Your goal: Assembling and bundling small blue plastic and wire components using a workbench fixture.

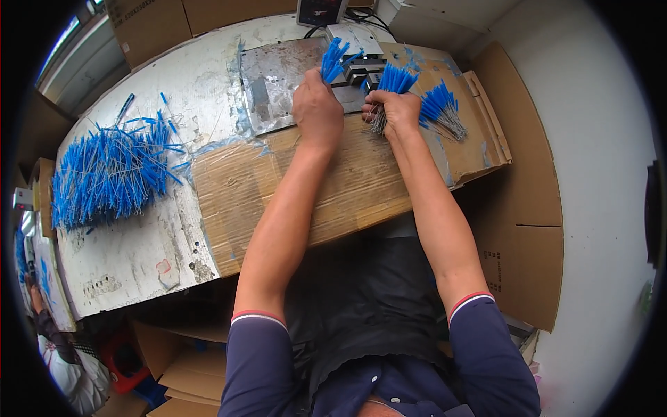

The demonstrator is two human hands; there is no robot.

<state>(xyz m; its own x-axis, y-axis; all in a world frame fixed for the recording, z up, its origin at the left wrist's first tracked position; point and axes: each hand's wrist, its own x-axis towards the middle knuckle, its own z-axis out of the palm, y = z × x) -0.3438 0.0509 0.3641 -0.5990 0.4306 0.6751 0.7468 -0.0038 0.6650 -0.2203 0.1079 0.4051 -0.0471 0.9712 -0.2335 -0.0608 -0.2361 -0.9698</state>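
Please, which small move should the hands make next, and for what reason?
Probably the left hand should move its blue bunch slightly toward the metal device: the bunch appears right beside it, while the right hand grips another bunch.

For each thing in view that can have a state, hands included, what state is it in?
Left hand: closed around a small bundle.
Small bundle: held, blue ends pointing up.
Right hand: closed around a fuller bundle.
Fuller bundle: held, blue ends up, wire ends below.
Third bundle: lying unheld, fanned out.
Blue-and-wire pile: loose, tangled.
Metal plate: flat, smudged.
Cardboard sheet: flat, worn.
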